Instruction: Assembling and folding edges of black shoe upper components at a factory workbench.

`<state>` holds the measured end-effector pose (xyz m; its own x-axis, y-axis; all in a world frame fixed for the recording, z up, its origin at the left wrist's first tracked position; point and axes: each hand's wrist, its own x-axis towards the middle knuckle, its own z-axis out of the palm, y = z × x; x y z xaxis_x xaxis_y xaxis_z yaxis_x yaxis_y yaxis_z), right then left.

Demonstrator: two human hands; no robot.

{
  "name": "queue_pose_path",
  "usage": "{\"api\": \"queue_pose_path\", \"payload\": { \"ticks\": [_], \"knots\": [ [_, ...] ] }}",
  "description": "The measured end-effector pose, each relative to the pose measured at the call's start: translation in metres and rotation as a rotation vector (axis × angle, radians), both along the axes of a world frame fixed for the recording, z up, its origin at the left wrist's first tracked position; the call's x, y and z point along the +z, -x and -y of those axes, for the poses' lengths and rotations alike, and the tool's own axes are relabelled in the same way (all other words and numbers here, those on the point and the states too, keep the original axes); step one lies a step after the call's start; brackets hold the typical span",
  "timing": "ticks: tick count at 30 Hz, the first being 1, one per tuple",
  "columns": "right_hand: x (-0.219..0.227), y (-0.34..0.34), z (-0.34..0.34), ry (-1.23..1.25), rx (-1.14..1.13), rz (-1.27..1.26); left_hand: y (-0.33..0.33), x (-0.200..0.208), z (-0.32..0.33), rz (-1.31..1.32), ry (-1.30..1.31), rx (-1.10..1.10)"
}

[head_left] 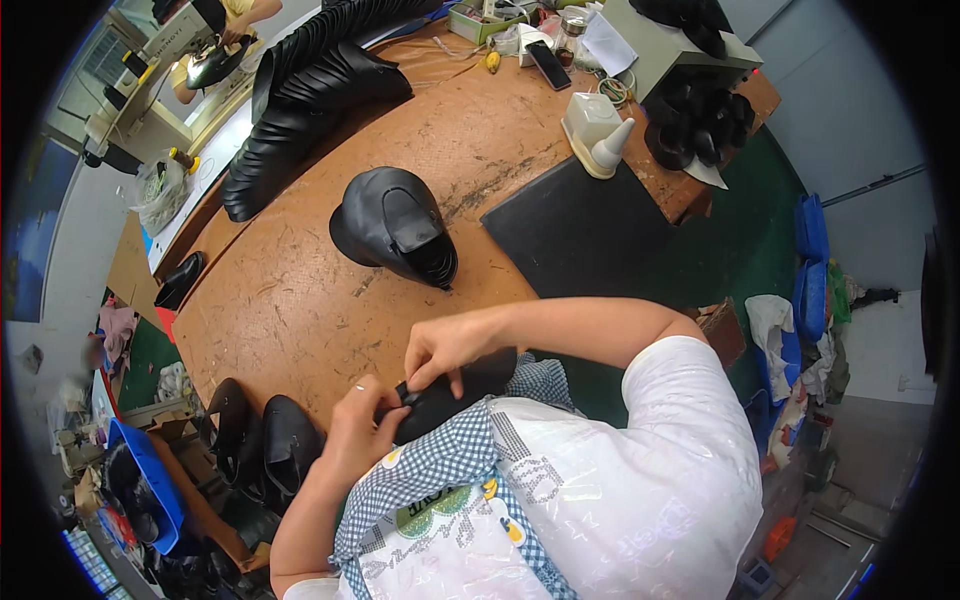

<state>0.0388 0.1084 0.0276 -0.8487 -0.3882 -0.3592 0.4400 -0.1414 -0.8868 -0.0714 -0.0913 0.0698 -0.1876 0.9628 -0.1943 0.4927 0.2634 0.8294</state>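
Observation:
Close to my body, at the table's front edge, I hold a black leather piece (445, 408), part of it hidden by my hands and apron. My left hand (358, 418) pinches its edge between thumb and fingers. Coming in from the right, my right hand (442, 350) bends over the same edge, its fingers closed on it right beside the left fingertips. Beyond my hands, on the brown table (300, 300), a small stack of curved black leather pieces (392, 225) lies nested together.
A long row of nested black leather pieces (300, 110) spans the back left. A black mat (580, 225) lies right, with a white bottle with a cone-shaped nozzle (608, 150) at its far edge. Black shoe parts (290, 440) sit front left. Another person's hand (232, 28) works beyond.

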Motion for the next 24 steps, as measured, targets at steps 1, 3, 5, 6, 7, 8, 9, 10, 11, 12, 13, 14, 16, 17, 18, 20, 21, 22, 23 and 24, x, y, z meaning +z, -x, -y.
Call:
{"api": "queue_pose_path", "payload": {
  "ticks": [1,3,5,6,7,8,9,10,11,12,13,14,16,17,18,20,21,22,23,24],
  "knots": [
    [-0.002,0.002,0.004,0.002,-0.001,0.0,-0.004,0.0,-0.002,-0.213,-0.109,-0.051],
    [0.003,0.005,0.012,0.083,-0.008,-0.089,0.005,0.004,-0.004,-0.324,-0.135,-0.129],
    [0.01,0.006,0.005,0.107,-0.022,-0.122,0.028,0.012,-0.005,0.332,0.272,0.024],
    [0.021,0.007,-0.007,0.006,0.021,-0.118,0.037,0.018,-0.007,0.558,0.346,0.07],
    [0.027,0.005,-0.013,-0.096,0.064,-0.114,0.035,0.016,-0.005,0.558,0.348,0.071],
    [0.016,0.004,-0.014,-0.029,0.077,-0.131,0.031,0.011,-0.007,0.599,0.32,0.063],
    [0.006,0.003,-0.014,-0.04,0.082,-0.138,0.028,0.005,-0.008,0.637,0.287,0.058],
    [-0.002,0.003,-0.012,-0.034,0.062,-0.069,0.026,-0.007,-0.003,0.526,0.287,0.079],
    [-0.007,0.001,-0.009,-0.025,0.039,0.007,0.021,-0.005,-0.008,0.11,0.154,-0.062],
    [-0.006,0.001,0.0,0.035,-0.009,0.027,0.01,-0.005,-0.011,-0.035,0.028,-0.087],
    [-0.004,0.002,0.001,0.029,-0.005,0.028,0.001,-0.005,-0.012,-0.179,-0.097,-0.113],
    [-0.002,0.002,0.002,0.022,-0.004,-0.002,-0.002,-0.006,-0.011,-0.217,-0.127,-0.115],
    [0.011,-0.003,0.0,0.021,-0.045,-0.038,0.01,0.0,-0.015,-0.014,-0.027,-0.076],
    [0.014,-0.005,-0.004,0.021,-0.036,-0.039,0.02,0.002,-0.012,0.18,0.078,-0.027],
    [0.016,-0.007,-0.011,-0.012,-0.034,-0.085,0.025,-0.007,-0.006,0.433,0.097,0.042],
    [0.013,-0.001,-0.011,-0.007,-0.012,-0.118,0.021,-0.002,-0.003,0.274,0.107,0.028],
    [0.013,0.002,-0.012,-0.002,0.016,-0.12,0.017,0.001,-0.004,0.115,0.122,0.01],
    [0.016,0.002,-0.014,-0.017,-0.017,-0.005,0.011,-0.002,-0.008,0.115,0.125,0.043],
    [0.02,0.007,-0.012,-0.032,-0.023,0.105,0.003,-0.006,-0.009,-0.066,-0.043,0.01],
    [0.015,0.01,-0.01,-0.043,0.005,0.033,-0.003,-0.006,-0.011,-0.265,-0.196,-0.016]
  ]
}}
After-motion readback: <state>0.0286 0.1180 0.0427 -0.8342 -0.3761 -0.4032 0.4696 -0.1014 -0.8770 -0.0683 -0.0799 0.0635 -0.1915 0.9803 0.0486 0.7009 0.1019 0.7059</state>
